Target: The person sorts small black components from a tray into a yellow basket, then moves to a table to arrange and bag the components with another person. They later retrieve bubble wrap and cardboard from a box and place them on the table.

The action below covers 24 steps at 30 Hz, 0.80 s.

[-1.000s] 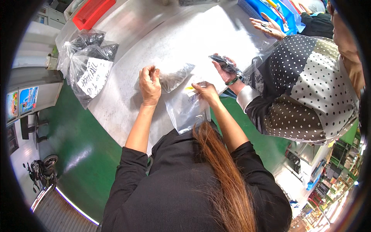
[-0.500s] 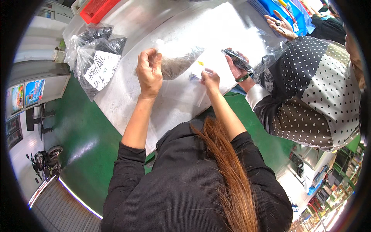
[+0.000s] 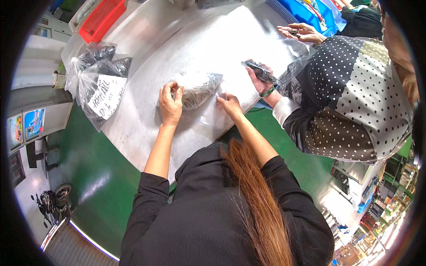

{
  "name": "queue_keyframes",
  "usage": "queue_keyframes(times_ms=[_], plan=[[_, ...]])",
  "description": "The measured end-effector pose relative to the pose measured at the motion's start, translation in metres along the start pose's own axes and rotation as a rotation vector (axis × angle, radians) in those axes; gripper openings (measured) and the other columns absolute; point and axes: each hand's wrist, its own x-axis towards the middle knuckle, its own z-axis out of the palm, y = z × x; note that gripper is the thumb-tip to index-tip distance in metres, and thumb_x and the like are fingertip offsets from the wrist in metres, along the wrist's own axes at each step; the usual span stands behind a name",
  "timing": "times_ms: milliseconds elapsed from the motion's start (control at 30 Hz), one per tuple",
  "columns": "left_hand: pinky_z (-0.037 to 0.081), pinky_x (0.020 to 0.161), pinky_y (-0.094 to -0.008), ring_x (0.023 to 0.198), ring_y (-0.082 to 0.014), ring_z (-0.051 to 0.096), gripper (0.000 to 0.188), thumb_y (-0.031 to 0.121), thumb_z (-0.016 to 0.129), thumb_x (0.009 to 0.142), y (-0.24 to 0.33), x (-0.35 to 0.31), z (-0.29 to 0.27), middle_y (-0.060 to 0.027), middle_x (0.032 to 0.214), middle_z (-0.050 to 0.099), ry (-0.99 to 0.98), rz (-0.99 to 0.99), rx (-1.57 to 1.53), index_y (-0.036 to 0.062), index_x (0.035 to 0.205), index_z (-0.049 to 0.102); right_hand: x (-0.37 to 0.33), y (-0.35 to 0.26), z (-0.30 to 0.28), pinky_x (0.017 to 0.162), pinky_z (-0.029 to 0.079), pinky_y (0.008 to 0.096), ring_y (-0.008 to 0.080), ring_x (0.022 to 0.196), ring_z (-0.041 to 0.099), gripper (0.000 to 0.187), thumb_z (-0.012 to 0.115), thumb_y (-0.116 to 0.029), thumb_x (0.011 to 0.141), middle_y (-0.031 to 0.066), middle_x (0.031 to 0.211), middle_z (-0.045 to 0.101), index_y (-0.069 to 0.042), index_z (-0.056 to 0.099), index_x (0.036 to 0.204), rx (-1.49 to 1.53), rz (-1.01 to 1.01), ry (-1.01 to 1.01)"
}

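A clear plastic bag (image 3: 197, 95) with grey-brown contents lies on the white table in front of me. My left hand (image 3: 171, 105) is at its left end, thumb and fingers closed on the plastic. On the other side my right hand (image 3: 229, 106) pinches a thin, clear sheet of plastic beside the bag's right end. Glare hides the bag's far edge, and I cannot tell whether both hands hold the same piece of plastic.
On the left sit tied clear bags (image 3: 102, 88) of dark items with a handwritten paper, below a red basket (image 3: 102, 20). To my right, a co-worker in a dotted garment (image 3: 355, 97) holds a bag of dark items (image 3: 262, 73). Blue trays (image 3: 306, 15) stand beyond.
The filled bag has come down flatter onto the table, and my hands are closer together. The yellow spot near my right hand no longer shows. The co-worker's far hand has turned palm up.
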Motion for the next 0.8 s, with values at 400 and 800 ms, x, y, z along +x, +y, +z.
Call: queue_keyframes(times_ms=[400, 800], plan=[[0.018, 0.103, -0.0539, 0.125, -0.0307, 0.034, 0.056, 0.04, 0.058, 0.081, -0.05, 0.022, 0.021, -0.0139, 0.125, 0.048, -0.128, 0.155, 0.311, 0.0027, 0.121, 0.047, -0.012, -0.012, -0.016, 0.042, 0.047, 0.0239, 0.0135, 0.055, 0.061, 0.019, 0.058, -0.02, 0.084, 0.0048, 0.07, 0.061, -0.001, 0.06, 0.086, 0.232, 0.02, -0.139], [0.046, 0.07, -0.0457, 0.08, -0.0388, 0.06, 0.03, 0.033, 0.049, 0.086, -0.059, 0.083, 0.026, -0.0202, 0.081, 0.063, -0.032, -0.102, 0.387, 0.006, 0.093, 0.061, -0.01, -0.019, -0.006, 0.035, 0.043, 0.0242, 0.0138, 0.045, 0.057, 0.02, 0.061, -0.022, 0.083, 0.0034, 0.06, 0.057, -0.002, 0.062, 0.08, 0.18, 0.063, -0.034]])
